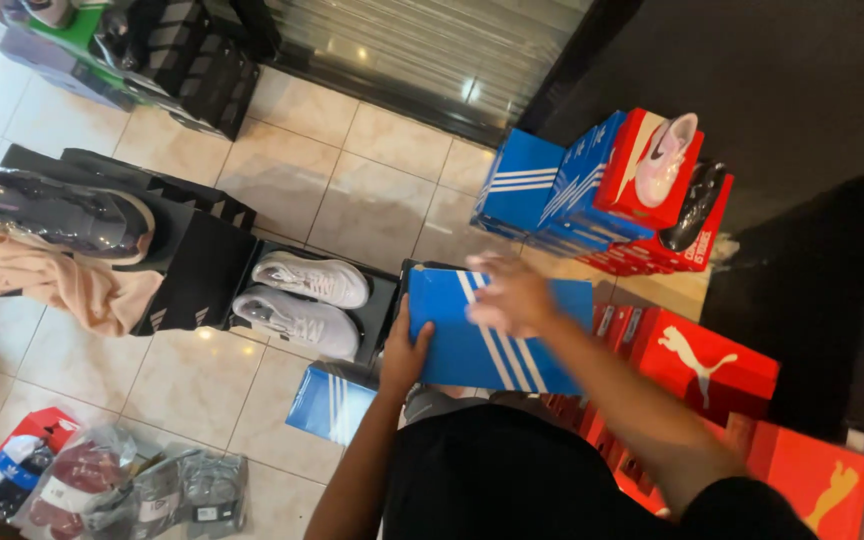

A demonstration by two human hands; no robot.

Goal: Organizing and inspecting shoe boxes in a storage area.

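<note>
A blue shoe-box lid with white stripes (482, 350) lies tilted in front of me, over a dark box. My left hand (404, 355) grips its left edge, thumb on top. My right hand (510, 295) rests flat on the lid's upper surface, blurred by motion, fingers spread. Left of the lid, an open black box (377, 300) holds a pair of white sneakers (307, 300).
Blue and red shoe boxes (592, 185) are stacked at the upper right with a pink shoe (667, 155) on top. More red boxes (712, 365) stand at the right. A bagged dark shoe (47, 215) and a peach cloth (57, 280) lie on black boxes at the left. Bagged shoes (102, 485) lie on the tiled floor.
</note>
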